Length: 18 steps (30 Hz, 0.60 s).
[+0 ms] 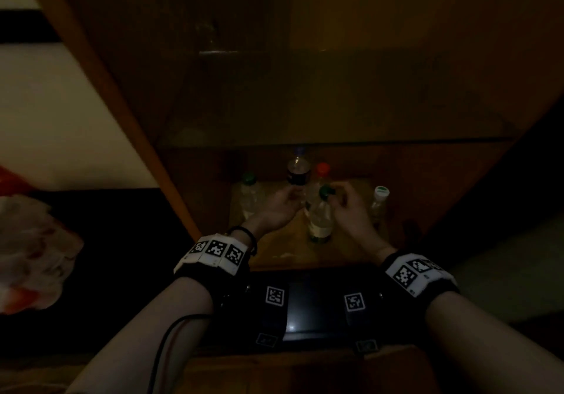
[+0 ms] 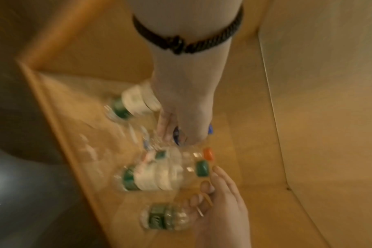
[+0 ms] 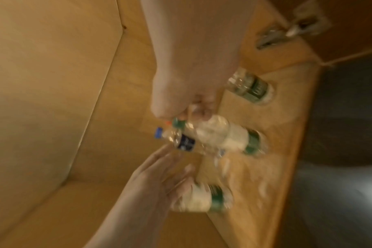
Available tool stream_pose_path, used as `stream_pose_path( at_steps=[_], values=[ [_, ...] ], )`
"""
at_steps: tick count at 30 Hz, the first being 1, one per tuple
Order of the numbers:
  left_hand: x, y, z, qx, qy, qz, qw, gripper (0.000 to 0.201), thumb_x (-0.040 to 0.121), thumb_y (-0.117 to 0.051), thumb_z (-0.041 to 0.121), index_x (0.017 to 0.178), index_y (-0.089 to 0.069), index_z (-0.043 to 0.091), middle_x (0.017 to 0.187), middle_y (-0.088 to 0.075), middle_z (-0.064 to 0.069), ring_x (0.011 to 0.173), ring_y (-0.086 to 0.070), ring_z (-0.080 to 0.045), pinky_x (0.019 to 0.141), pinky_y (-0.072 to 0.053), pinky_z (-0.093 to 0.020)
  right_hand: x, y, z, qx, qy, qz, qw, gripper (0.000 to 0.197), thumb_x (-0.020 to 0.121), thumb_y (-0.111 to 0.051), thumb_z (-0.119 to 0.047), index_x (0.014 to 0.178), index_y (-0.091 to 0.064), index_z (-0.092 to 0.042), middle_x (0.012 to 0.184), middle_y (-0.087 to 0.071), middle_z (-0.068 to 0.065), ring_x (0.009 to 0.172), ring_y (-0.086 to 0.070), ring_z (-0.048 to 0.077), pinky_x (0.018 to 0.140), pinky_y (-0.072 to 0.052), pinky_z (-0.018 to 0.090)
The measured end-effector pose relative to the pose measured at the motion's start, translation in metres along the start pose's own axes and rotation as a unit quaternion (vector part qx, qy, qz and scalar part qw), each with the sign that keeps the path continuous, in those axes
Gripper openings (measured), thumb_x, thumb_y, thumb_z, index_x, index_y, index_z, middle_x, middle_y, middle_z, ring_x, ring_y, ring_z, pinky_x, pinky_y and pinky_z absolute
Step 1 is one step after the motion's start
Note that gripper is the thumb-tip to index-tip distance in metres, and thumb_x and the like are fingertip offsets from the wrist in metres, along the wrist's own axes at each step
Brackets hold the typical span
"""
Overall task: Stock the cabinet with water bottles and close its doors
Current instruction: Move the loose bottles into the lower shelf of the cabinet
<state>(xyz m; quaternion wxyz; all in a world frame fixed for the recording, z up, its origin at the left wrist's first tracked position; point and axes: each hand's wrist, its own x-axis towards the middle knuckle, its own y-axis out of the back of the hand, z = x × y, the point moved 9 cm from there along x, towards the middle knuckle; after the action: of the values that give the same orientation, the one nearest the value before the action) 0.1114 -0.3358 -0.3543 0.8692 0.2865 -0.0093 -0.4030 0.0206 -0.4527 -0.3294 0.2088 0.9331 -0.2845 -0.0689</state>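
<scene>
Several clear water bottles stand on the cabinet's bottom shelf (image 1: 283, 250). My right hand (image 1: 338, 193) pinches the green cap (image 3: 177, 123) of the front bottle (image 1: 320, 218), which stands upright. My left hand (image 1: 290, 195) is open, its fingers (image 3: 159, 161) reaching towards the dark-labelled, blue-capped bottle (image 1: 298, 171) just behind. An orange-capped bottle (image 1: 322, 169) stands behind the front one. A green-capped bottle (image 1: 250, 193) stands at the left and a white-capped one (image 1: 380, 201) at the right. Both wrist views are blurred.
The cabinet's left door (image 1: 91, 82) hangs open, and a shelf edge (image 1: 305, 144) runs above the bottles. A hinge (image 3: 287, 31) sits on the right side wall. A crumpled plastic bag (image 1: 33, 256) lies at the left. A black device with markers (image 1: 311, 302) sits below my wrists.
</scene>
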Motion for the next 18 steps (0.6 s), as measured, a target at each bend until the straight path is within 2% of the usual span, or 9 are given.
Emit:
stream_pose_path(
  at_steps=[3,5,6,7,9,11,13,16,18],
  values=[
    [-0.039,0.005,-0.028,0.002,0.003,-0.065,0.998,0.031,0.100,-0.046,0.011,0.128,-0.056,0.006,0.112,-0.055,0.002,0.102,-0.051,-0.012,0.076,-0.045,-0.013,-0.027,-0.032,-0.009,-0.064,0.028,-0.016,0.997,0.020,0.096,-0.050,-0.010,0.113,-0.060,-0.008,0.098,-0.064,0.017,0.085,-0.061,0.025,0.069,-0.044,0.025],
    [-0.072,0.018,-0.050,0.017,0.005,-0.101,0.995,0.030,0.100,-0.046,0.009,0.127,-0.057,0.005,0.118,-0.057,-0.002,0.100,-0.053,-0.011,0.080,-0.051,-0.016,-0.046,-0.063,-0.014,-0.096,0.015,-0.048,0.994,0.022,0.095,-0.050,-0.005,0.112,-0.063,-0.002,0.111,-0.066,0.019,0.103,-0.062,0.031,0.072,-0.042,0.017],
    [-0.089,0.026,-0.063,0.017,0.013,-0.120,0.993,0.031,0.100,-0.045,0.006,0.128,-0.056,0.003,0.122,-0.057,-0.006,0.098,-0.056,-0.013,0.078,-0.052,-0.015,-0.057,-0.081,-0.017,-0.107,0.006,-0.073,0.992,0.023,0.095,-0.049,-0.004,0.113,-0.064,0.000,0.117,-0.065,0.018,0.110,-0.060,0.028,0.073,-0.041,0.012],
    [-0.107,0.036,-0.075,0.010,0.020,-0.135,0.991,0.031,0.099,-0.044,0.003,0.129,-0.054,0.000,0.127,-0.057,-0.010,0.100,-0.059,-0.018,0.074,-0.051,-0.014,-0.069,-0.101,-0.019,-0.116,-0.006,-0.102,0.988,0.023,0.095,-0.049,-0.005,0.112,-0.064,0.000,0.119,-0.064,0.018,0.108,-0.062,0.020,0.072,-0.039,0.009],
    [-0.144,0.062,-0.105,0.008,0.056,-0.141,0.988,0.036,0.099,-0.044,0.003,0.135,-0.049,0.000,0.135,-0.054,-0.019,0.110,-0.059,-0.032,0.071,-0.049,-0.015,-0.095,-0.145,-0.021,-0.127,-0.051,-0.178,0.974,0.022,0.097,-0.048,-0.012,0.113,-0.063,-0.008,0.107,-0.066,0.014,0.077,-0.065,0.004,0.058,-0.045,0.009],
    [-0.182,0.094,-0.133,0.011,0.093,-0.132,0.987,0.036,0.100,-0.046,0.014,0.135,-0.049,0.010,0.134,-0.056,-0.012,0.106,-0.060,-0.027,0.070,-0.047,-0.016,-0.127,-0.195,-0.024,-0.147,-0.117,-0.266,0.945,0.017,0.099,-0.047,-0.024,0.112,-0.057,-0.019,0.085,-0.062,0.003,0.058,-0.056,0.008,0.050,-0.046,0.016],
    [-0.220,0.129,-0.161,0.000,0.123,-0.105,0.987,0.036,0.099,-0.047,0.023,0.134,-0.051,0.017,0.130,-0.058,-0.005,0.098,-0.059,-0.019,0.075,-0.047,-0.022,-0.153,-0.248,-0.038,-0.173,-0.125,-0.339,0.916,0.018,0.100,-0.045,-0.030,0.111,-0.055,-0.020,0.075,-0.058,-0.002,0.056,-0.054,0.011,0.052,-0.045,0.021],
    [-0.274,0.189,-0.205,-0.021,0.157,-0.045,0.986,0.034,0.099,-0.048,0.024,0.132,-0.052,0.018,0.122,-0.059,-0.001,0.095,-0.060,-0.016,0.082,-0.047,-0.027,-0.186,-0.321,-0.077,-0.198,-0.096,-0.413,0.884,0.017,0.100,-0.043,-0.031,0.108,-0.055,-0.022,0.078,-0.058,-0.003,0.059,-0.055,0.011,0.055,-0.047,0.021],
    [-0.309,0.232,-0.228,-0.035,0.161,0.010,0.986,0.031,0.099,-0.048,0.023,0.128,-0.055,0.017,0.115,-0.060,0.001,0.086,-0.061,-0.012,0.074,-0.047,-0.022,-0.199,-0.366,-0.105,-0.204,-0.071,-0.439,0.872,0.019,0.100,-0.043,-0.032,0.111,-0.055,-0.022,0.082,-0.057,-0.003,0.064,-0.055,0.011,0.058,-0.047,0.022]
  ],
)
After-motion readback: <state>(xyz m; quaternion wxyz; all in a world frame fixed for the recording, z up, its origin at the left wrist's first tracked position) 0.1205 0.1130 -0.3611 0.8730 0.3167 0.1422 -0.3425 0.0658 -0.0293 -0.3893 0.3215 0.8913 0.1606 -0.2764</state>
